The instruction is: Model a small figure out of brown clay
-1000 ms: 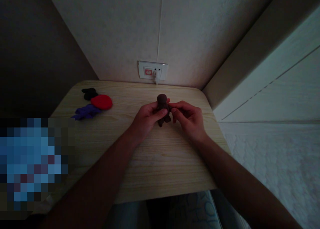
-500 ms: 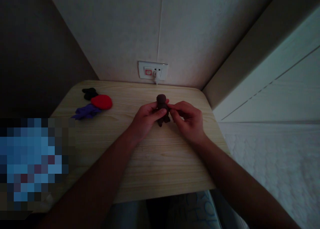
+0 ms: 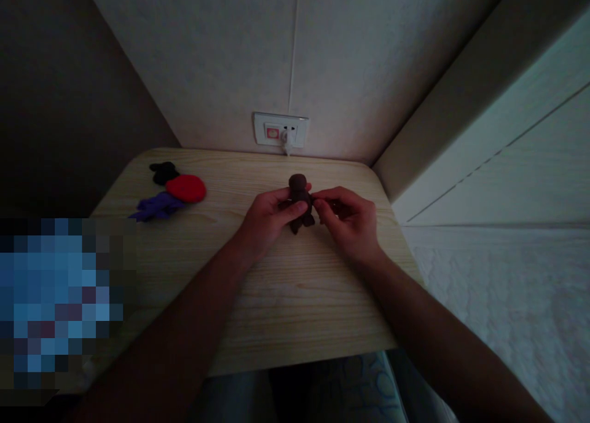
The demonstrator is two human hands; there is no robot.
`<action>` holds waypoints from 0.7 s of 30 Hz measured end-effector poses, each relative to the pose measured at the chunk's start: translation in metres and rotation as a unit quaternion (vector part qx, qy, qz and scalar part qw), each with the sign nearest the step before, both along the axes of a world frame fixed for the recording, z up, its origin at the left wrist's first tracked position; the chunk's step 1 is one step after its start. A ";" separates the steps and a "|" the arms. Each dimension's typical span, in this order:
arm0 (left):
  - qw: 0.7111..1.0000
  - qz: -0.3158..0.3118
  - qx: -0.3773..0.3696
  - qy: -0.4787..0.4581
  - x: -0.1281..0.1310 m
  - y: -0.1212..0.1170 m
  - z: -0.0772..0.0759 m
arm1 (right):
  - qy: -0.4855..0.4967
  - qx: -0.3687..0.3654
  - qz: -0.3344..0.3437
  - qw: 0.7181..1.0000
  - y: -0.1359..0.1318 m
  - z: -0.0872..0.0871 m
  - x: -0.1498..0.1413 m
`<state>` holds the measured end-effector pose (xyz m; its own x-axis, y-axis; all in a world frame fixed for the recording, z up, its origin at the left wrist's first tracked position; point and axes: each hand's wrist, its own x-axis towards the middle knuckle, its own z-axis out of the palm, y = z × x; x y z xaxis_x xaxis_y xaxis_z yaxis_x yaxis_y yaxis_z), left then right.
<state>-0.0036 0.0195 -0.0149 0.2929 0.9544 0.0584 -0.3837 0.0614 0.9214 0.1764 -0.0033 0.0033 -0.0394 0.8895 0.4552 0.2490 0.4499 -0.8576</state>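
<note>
A small dark brown clay figure (image 3: 297, 183) with a round head, a body and two short legs is held upright above the table. My left hand (image 3: 271, 217) wraps round its body from the left, thumb across the front. From the right, my right hand (image 3: 348, 217) pinches the figure's side at arm height with thumb and forefinger. What lies between those fingertips is mostly hidden, but it looks like the figure's thin brown arm. On the table's left lie a flat red clay piece (image 3: 187, 189), a purple clay lump (image 3: 160, 206) and a black clay lump (image 3: 165, 173).
The light wooden table (image 3: 295, 312) has rounded back corners and meets the wall behind. A wall socket (image 3: 281, 130) with a plug sits just above its back edge. A pale cabinet (image 3: 498, 158) stands to the right. A blurred-out blue patch (image 3: 55, 288) covers the lower left.
My right hand has shifted very slightly to the right, its fingertips still at the figure's side. The left hand and the figure stay nearly in place.
</note>
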 end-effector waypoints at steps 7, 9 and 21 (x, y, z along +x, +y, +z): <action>1.000 -0.019 0.018 0.016 0.000 -0.001 0.001 | -0.028 0.018 -0.003 0.999 0.000 -0.003 0.001; 1.000 -0.014 0.021 0.013 0.000 -0.002 0.001 | -0.026 0.012 -0.005 1.000 0.000 -0.003 0.001; 1.000 0.006 0.016 0.020 0.000 -0.001 0.000 | 0.041 -0.044 0.004 0.998 0.003 -0.001 -0.003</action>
